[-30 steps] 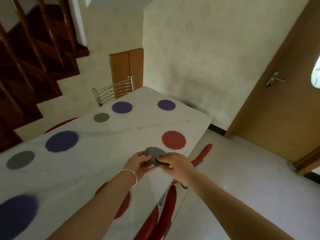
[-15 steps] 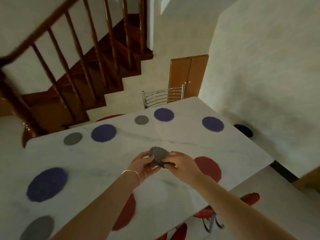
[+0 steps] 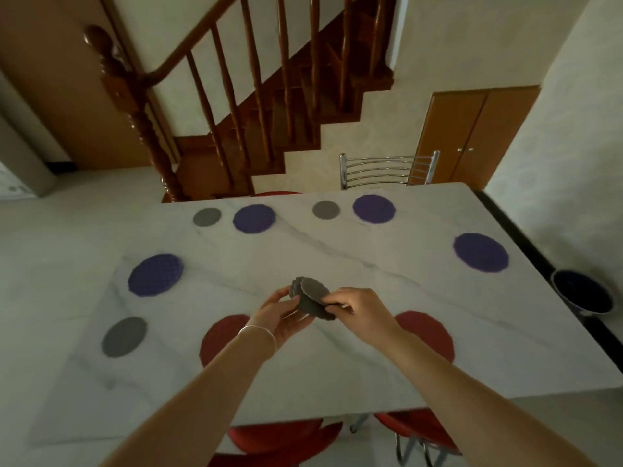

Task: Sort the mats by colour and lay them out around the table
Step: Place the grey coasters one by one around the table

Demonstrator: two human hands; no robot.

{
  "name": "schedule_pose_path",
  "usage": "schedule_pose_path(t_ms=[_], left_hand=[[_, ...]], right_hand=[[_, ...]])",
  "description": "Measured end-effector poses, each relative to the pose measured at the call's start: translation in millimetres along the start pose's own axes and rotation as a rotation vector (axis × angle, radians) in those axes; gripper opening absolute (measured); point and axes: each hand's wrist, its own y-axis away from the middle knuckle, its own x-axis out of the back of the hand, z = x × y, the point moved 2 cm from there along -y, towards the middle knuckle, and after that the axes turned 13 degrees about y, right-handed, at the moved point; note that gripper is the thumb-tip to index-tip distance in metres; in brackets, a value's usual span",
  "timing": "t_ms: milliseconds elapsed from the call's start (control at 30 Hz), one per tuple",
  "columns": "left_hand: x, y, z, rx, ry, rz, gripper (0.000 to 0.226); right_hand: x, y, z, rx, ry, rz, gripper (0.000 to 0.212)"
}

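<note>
Small grey mat stack (image 3: pixel 312 299), frame centre: gripped by left hand (image 3: pixel 281 315), top mat pinched by right hand (image 3: pixel 359 308), above table (image 3: pixel 337 261).

Beyond my table's far edge a chrome-backed chair (image 3: pixel 387 170) stands at centre right. A wooden staircase (image 3: pixel 269 106) with turned balusters climbs across the upper middle. A low wooden cupboard (image 3: pixel 472 133) sits upper right, a dark bowl (image 3: pixel 581 291) lies on the floor at right, and red chair seats (image 3: pixel 283 436) show along the bottom edge.
</note>
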Motion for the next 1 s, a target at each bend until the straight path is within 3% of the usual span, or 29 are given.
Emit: schedule_pose_path(t_ms=[233, 367, 500, 667, 767, 867, 1000], left_hand=[[32, 6, 16, -0.061, 0.035, 0.091, 0.024], [53, 9, 27, -0.119, 0.065, 0.145, 0.023], [70, 11, 39, -0.178, 0.086, 0.181, 0.023], [85, 12, 54, -0.207, 0.102, 0.183, 0.021], [94, 13, 56, -0.189, 0.122, 0.200, 0.021], [105, 15, 51, -0.170, 0.105, 0.220, 0.022], [113, 13, 53, -0.151, 0.097, 0.226, 0.022]], right_hand=[[-24, -9, 0, -0.157, 0.026, 0.090, 0.008], [-30, -13, 8, -0.279, 0.088, 0.150, 0.014], [-46, -15, 13, -0.311, 0.268, 0.032, 0.018], [-85, -17, 14, -0.200, 0.483, -0.008, 0.026], [-127, -9, 23, -0.102, 0.600, -0.225, 0.035], [-161, 12, 31, -0.082, 0.626, -0.421, 0.042], [-172, 21, 33, -0.116, 0.603, -0.439, 0.040]])
